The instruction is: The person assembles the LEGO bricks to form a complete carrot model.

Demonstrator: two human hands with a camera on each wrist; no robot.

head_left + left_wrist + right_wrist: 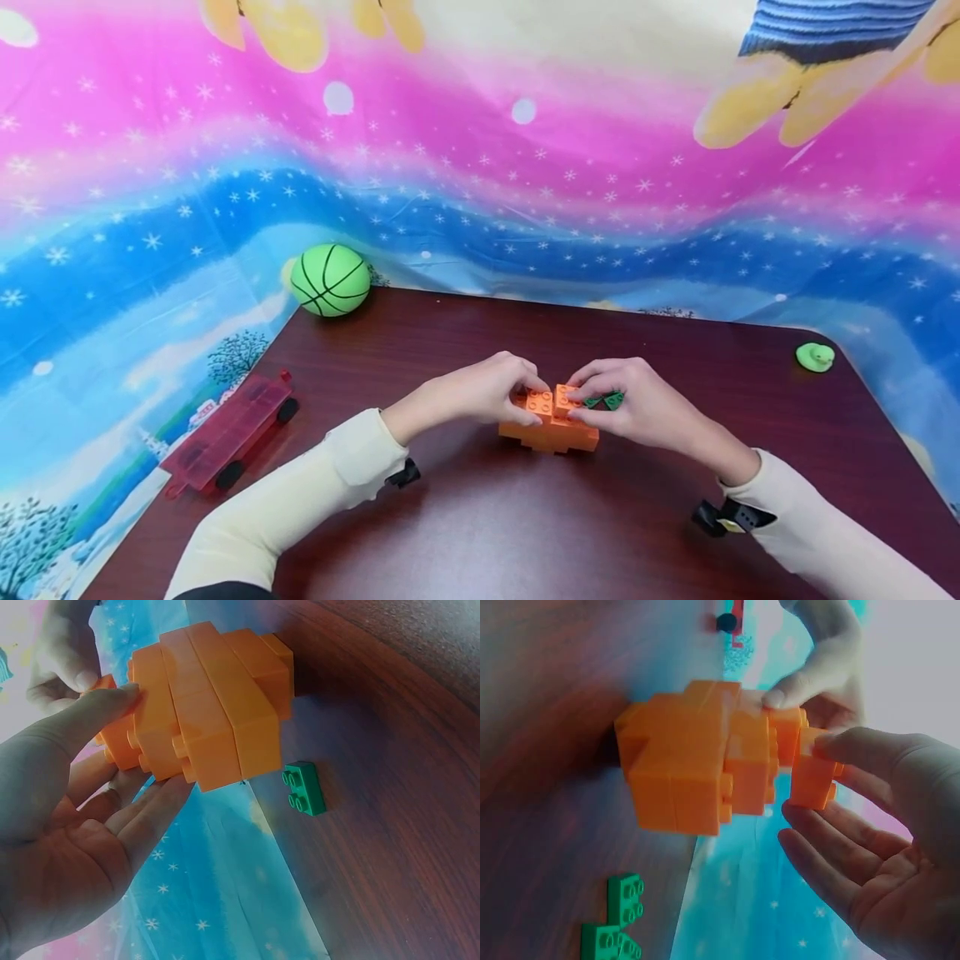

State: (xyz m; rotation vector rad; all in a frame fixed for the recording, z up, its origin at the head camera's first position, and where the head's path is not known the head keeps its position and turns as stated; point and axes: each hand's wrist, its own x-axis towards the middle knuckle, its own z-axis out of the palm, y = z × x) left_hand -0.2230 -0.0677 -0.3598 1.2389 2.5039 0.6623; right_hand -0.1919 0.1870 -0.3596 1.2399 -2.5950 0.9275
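A stepped block of stacked orange toy bricks (pixel 551 437) stands on the table in front of me, wider in its middle layers than at its base. My left hand (pixel 497 390) pinches a small orange brick (pixel 538 405) at the top left of the stack, thumb in front and fingers behind. Between the thumb and fingers of my right hand (pixel 637 402) is another small orange brick (pixel 812 769), with a narrow gap between it and the stack in the right wrist view. Green bricks (pixel 624 900) lie on the table behind the stack, partly hidden by my right hand in the head view.
At the back left corner sits a green ball (pixel 331 280) with black lines. A translucent red toy wagon (pixel 228 433) with black wheels rests along the left edge. Near the back right corner is a small green toy duck (pixel 815 357). A printed cloth (pixel 480 200) hangs behind the table (pixel 450 533).
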